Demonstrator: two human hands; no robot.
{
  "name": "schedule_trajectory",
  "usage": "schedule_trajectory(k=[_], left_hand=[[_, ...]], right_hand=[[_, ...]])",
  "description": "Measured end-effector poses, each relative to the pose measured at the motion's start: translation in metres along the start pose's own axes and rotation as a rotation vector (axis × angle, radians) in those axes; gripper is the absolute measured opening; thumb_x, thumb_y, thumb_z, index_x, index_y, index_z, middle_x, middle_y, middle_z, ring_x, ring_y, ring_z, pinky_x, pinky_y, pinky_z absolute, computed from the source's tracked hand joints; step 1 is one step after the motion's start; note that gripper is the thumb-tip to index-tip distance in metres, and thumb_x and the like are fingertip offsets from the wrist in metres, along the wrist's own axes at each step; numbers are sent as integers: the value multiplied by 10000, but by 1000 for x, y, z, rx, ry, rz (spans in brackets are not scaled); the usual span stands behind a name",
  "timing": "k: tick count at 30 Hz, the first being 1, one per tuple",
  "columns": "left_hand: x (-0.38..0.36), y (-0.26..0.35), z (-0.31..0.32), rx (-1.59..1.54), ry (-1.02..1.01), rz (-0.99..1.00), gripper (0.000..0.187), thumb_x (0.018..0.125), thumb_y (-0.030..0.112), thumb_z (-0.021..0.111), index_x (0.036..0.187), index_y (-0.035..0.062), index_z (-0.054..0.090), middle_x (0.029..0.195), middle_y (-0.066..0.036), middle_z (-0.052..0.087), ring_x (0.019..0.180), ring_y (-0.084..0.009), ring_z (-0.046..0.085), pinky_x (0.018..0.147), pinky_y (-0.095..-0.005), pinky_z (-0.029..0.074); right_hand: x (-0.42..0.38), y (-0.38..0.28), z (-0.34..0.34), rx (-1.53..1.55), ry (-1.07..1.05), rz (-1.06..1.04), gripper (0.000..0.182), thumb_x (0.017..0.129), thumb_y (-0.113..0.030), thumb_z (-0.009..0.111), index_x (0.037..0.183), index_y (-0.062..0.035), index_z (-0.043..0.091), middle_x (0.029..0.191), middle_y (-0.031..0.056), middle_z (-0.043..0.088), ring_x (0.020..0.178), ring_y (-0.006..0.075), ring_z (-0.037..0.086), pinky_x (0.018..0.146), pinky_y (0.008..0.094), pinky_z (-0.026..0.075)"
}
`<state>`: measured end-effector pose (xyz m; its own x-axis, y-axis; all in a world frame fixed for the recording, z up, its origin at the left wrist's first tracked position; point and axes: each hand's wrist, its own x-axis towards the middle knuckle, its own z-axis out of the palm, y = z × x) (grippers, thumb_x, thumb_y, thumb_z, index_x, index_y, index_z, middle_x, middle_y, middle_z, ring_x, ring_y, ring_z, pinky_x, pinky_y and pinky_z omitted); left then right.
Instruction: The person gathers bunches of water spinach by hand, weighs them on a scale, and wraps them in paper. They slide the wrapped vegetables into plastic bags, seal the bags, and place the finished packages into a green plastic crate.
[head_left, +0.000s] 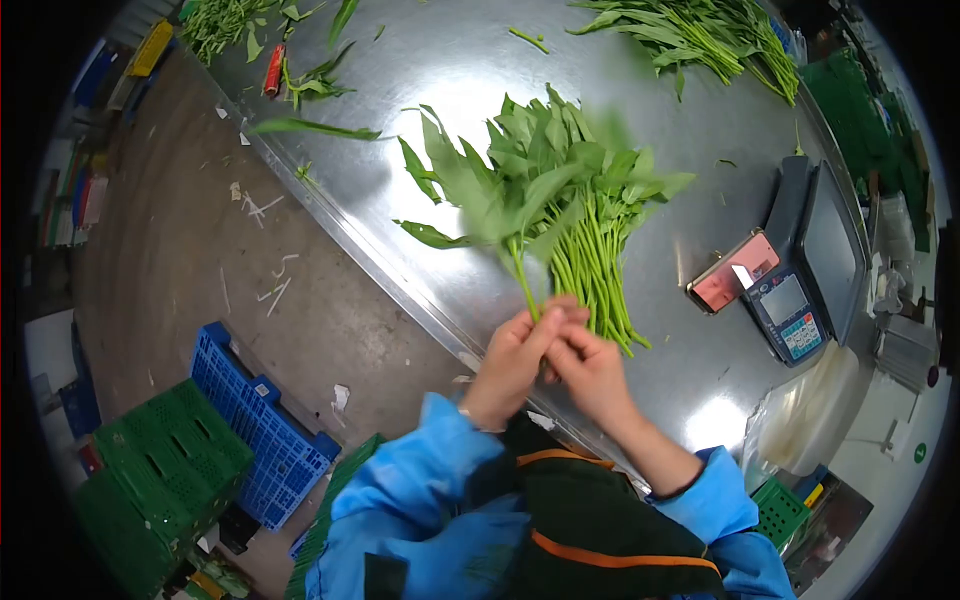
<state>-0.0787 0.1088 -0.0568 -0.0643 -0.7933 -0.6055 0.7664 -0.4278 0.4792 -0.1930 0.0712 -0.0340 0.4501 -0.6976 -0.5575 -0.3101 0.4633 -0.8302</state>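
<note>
My left hand [508,362] is closed round the lower part of a leafy water spinach stem [523,280], whose leaves point away from me. Against it is my right hand [592,372], its fingers pinched together where both hands meet. Whatever sits between those fingertips is hidden. Just beyond lies a bunch of water spinach [590,250] on the metal table [400,260], its long stems toward me and its leaves pointing away. The leaves of the held stem overlap the left side of this bunch and are slightly blurred.
More greens [690,35] lie at the table's far right, another heap [215,25] at far left. A red-handled item [273,70] rests near the left edge. On the right stand a scale [800,270] and a phone [735,272]. Green crates [175,460] and a blue crate [260,425] are lower left.
</note>
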Motion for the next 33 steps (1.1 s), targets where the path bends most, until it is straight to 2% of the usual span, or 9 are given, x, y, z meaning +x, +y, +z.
schedule_trajectory(k=[2,4,5,8,14,21,24,29,33], left_hand=[[9,-24,-6,8,245,287,278,921,171,458,1135,0,505,991,-90,598,805,-116,563,724,-239,455],[-2,-11,-13,129,286,429,281,926,161,441,1144,-9,493,994,-101,596,818,-125,568,712,-238,461],[-10,-2,-15,245,336,580,283,932,151,424,1152,-17,481,996,-112,593,831,-134,573,700,-237,467],[6,-10,-24,243,424,405,294,924,140,433,1157,-39,454,986,-103,593,909,-152,558,741,-251,464],[57,-40,6,77,21,12,378,888,126,508,1220,-25,412,1130,-87,538,982,-124,528,822,-228,423],[30,-26,0,-263,13,-39,346,899,107,468,1228,21,404,1164,-96,519,1052,-195,518,889,-329,430],[31,-28,-7,-294,-19,-33,393,882,91,460,1252,3,362,1193,-129,496,1079,-239,510,921,-356,412],[36,-19,0,-318,-104,-87,440,858,114,480,1255,-30,357,1206,-162,476,1118,-258,480,940,-365,396],[46,-19,1,-241,-113,-180,488,835,91,504,1281,-20,340,1225,-144,470,1125,-228,474,959,-349,378]], right_hand=[[-11,4,3,-55,-9,76,173,878,-102,516,993,0,595,801,31,595,668,92,549,582,221,439],[-22,18,-20,-498,143,-428,173,874,-94,518,995,2,596,867,47,594,733,94,544,625,219,440],[-24,21,-35,-498,263,-397,169,862,-106,527,999,-38,600,863,74,595,786,114,553,679,250,450],[6,37,-79,-264,510,-146,196,852,-107,539,1018,-8,567,860,84,597,811,142,559,717,264,450],[46,25,-71,-185,91,192,296,860,-180,546,1079,18,523,956,88,582,869,124,537,774,262,431],[20,14,-84,858,136,305,400,931,-305,395,1210,-18,394,1081,170,562,1005,249,555,850,374,465],[20,20,-82,898,17,290,406,916,-335,427,1184,-29,422,1103,173,554,1018,283,552,876,400,448],[19,5,-73,581,165,226,304,821,19,472,1125,23,465,1002,123,586,908,199,584,807,317,474],[23,-9,-81,554,96,193,446,732,64,437,1177,26,426,1013,129,575,887,205,586,798,307,474]])
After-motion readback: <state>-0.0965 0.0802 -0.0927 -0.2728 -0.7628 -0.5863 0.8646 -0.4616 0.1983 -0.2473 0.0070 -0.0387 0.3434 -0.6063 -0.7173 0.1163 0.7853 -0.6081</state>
